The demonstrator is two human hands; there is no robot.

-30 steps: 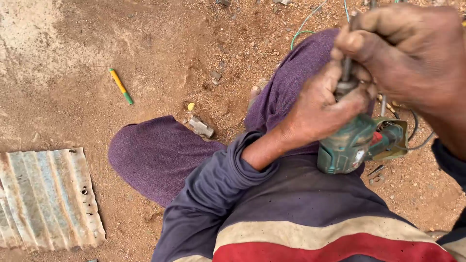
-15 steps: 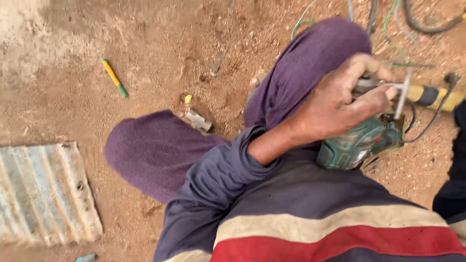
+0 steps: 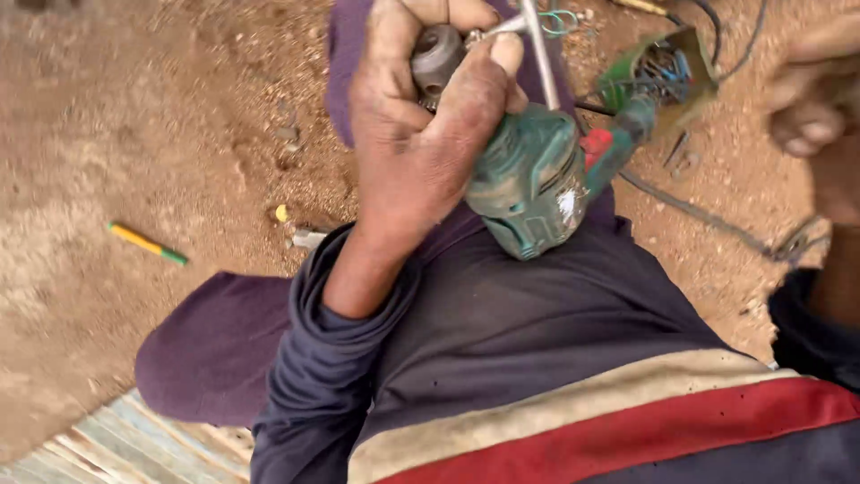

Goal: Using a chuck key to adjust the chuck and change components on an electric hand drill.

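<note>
Gripping the drill (image 3: pixel 528 179) over the lap: left hand (image 3: pixel 421 134) wrapped round its chuck (image 3: pixel 436 56), fingers closed on the chuck and a thin metal rod (image 3: pixel 540 54). Drill body green, red trigger, tilted. Right hand (image 3: pixel 811 108) at frame edge, blurred, curled; can't tell if it holds anything. Beyond on the dirt: cables (image 3: pixel 699 215), green-yellow screwdriver (image 3: pixel 148 244) well left.

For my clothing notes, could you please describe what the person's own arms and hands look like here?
The left hand is bare and dusty, its dark blue-grey sleeve pushed up into folds at the forearm. The right hand is bare too, blurred at the frame edge, with a dark cuff below.
</note>
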